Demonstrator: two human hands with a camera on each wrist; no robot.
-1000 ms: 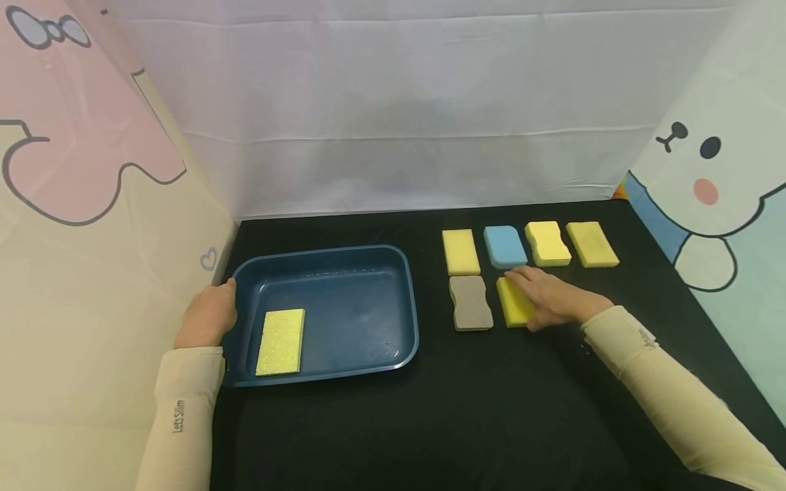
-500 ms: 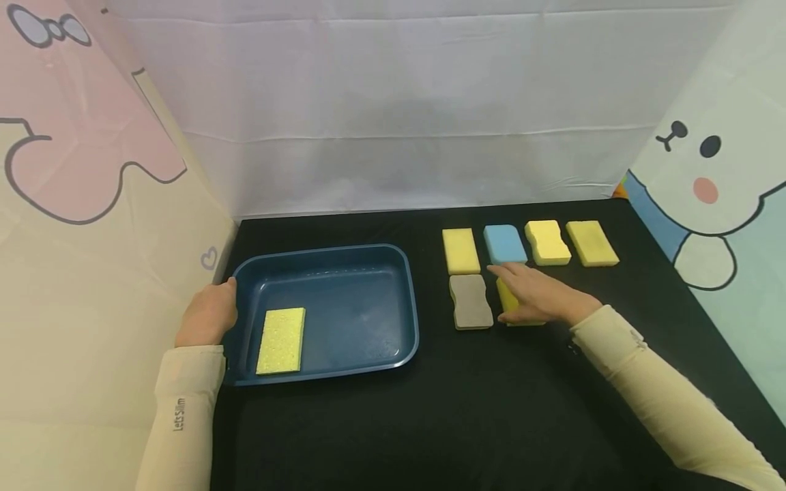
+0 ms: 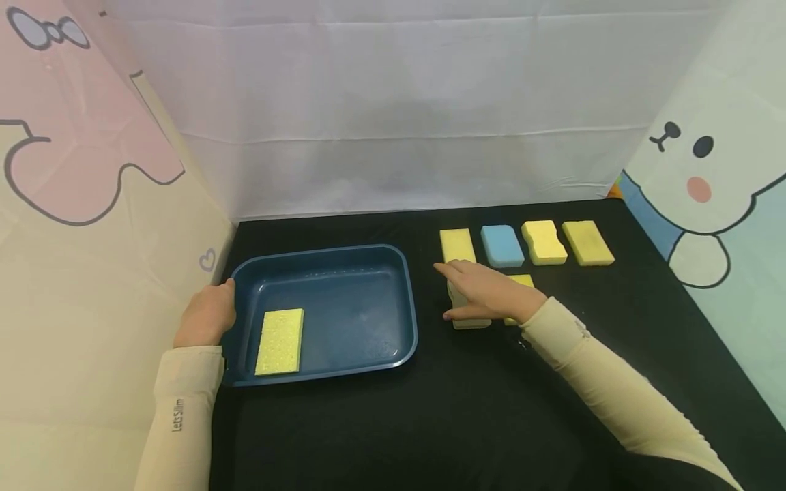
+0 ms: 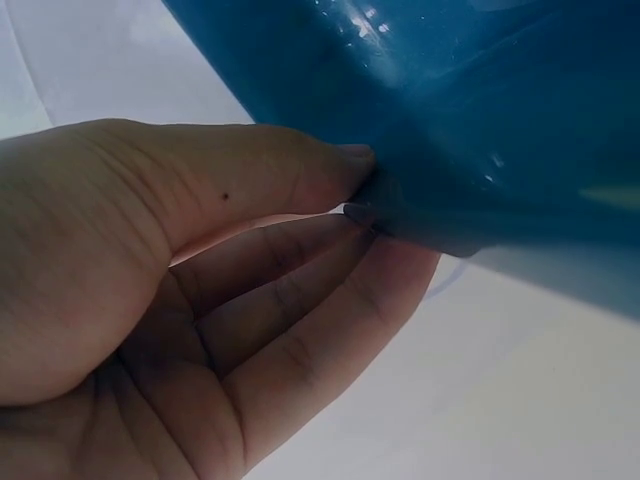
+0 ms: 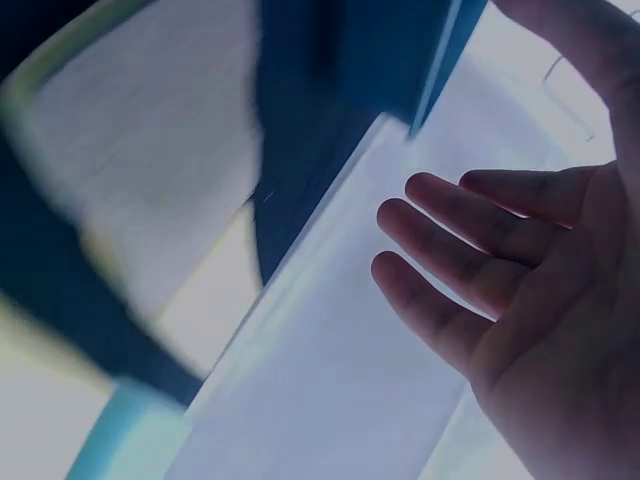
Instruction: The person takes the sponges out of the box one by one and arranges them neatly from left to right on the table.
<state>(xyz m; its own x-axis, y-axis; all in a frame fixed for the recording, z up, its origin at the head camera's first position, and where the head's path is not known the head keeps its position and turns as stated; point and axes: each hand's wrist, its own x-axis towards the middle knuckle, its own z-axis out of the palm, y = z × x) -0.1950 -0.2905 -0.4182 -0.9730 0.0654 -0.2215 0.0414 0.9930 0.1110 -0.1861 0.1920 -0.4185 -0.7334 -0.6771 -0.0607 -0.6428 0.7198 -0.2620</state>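
Observation:
My left hand [image 3: 207, 315] pinches the left rim of a blue rectangular tray [image 3: 350, 327]; in the left wrist view the thumb lies over the rim and the fingers sit beneath it. A yellow sponge [image 3: 280, 342] lies flat inside the tray, toward its front left. With fingers spread and nothing held, my right hand [image 3: 488, 290] hovers over a grey wavy-edged sponge [image 3: 471, 323], hiding most of it. Just behind the hand is a pale yellow sponge [image 3: 457, 244]. Partly covered by the hand, another yellow sponge [image 3: 520, 280] lies to the right.
Along the back right of the black table [image 3: 368, 436] lie a blue sponge [image 3: 502, 246], a wavy yellow sponge [image 3: 544, 243] and a yellow rectangular sponge [image 3: 587, 243]. A white cloth [image 3: 381, 116] hangs behind, with printed sheets on both sides.
My right hand has lifted off the front yellow sponge and moved left, over the grey one. That yellow sponge stays in place. The left hand and tray have kept still.

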